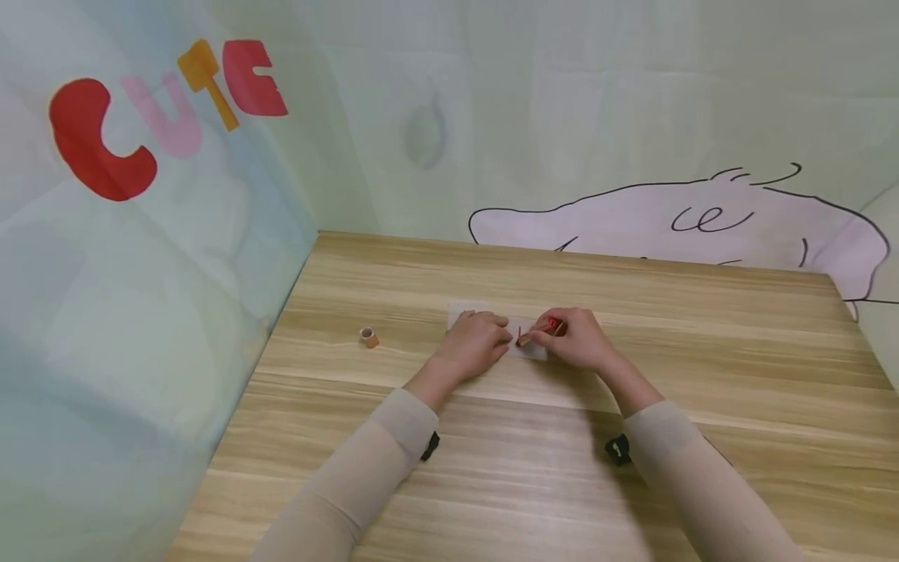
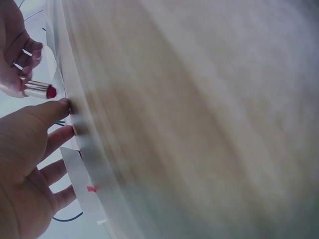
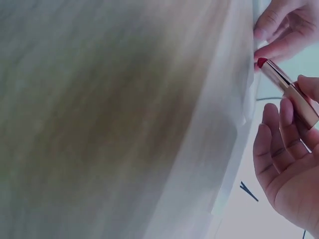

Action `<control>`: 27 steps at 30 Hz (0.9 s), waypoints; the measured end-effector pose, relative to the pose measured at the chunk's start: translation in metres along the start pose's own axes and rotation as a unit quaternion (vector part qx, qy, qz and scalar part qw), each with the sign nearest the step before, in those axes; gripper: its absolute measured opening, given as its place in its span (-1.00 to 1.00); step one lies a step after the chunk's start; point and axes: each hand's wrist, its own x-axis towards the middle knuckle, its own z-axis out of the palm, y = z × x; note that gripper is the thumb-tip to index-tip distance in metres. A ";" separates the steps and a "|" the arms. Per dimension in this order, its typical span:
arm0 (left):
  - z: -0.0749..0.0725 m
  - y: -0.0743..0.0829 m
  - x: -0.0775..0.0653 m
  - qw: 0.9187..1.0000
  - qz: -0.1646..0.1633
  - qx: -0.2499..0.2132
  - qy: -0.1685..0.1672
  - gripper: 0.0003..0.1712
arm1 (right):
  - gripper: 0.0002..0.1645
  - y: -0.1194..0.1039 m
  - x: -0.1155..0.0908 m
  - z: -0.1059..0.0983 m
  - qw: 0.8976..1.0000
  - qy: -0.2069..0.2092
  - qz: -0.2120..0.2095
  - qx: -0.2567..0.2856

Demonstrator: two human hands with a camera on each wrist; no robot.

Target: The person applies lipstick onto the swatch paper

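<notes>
My right hand (image 1: 577, 339) pinches a lipstick (image 3: 279, 77) with a shiny rose-gold tube and a bared red tip. The tip points down and left at a white sheet of paper (image 1: 531, 351) lying on the table. A short red line (image 1: 520, 332) shows on the paper beside the tip. My left hand (image 1: 474, 343) rests across the paper with fingers extended, their tips pressing down just left of the lipstick. It hides the sheet's middle. In the left wrist view a small red patch (image 2: 91, 189) sits by the paper's edge.
A small rose-gold cap (image 1: 369, 338) lies on the wooden table (image 1: 316, 437) to the left of my left hand. Fabric walls (image 1: 597, 101) with printed letters and a cartoon outline close off the table's back and left sides. Black wrist straps (image 1: 618, 450) show by the sleeves.
</notes>
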 end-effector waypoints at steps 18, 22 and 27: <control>-0.003 -0.003 0.000 0.999 0.006 0.000 0.050 -0.69 | -0.81 0.017 -0.016 -0.035 0.989 0.138 0.052 0.027; -0.006 -0.004 0.003 0.997 0.022 0.000 0.072 -0.70 | -0.79 0.016 -0.018 -0.037 0.988 0.142 0.061 0.023; -0.008 -0.004 0.007 0.996 0.039 0.006 0.075 -0.67 | -0.76 0.015 -0.019 -0.039 0.986 0.151 0.063 0.021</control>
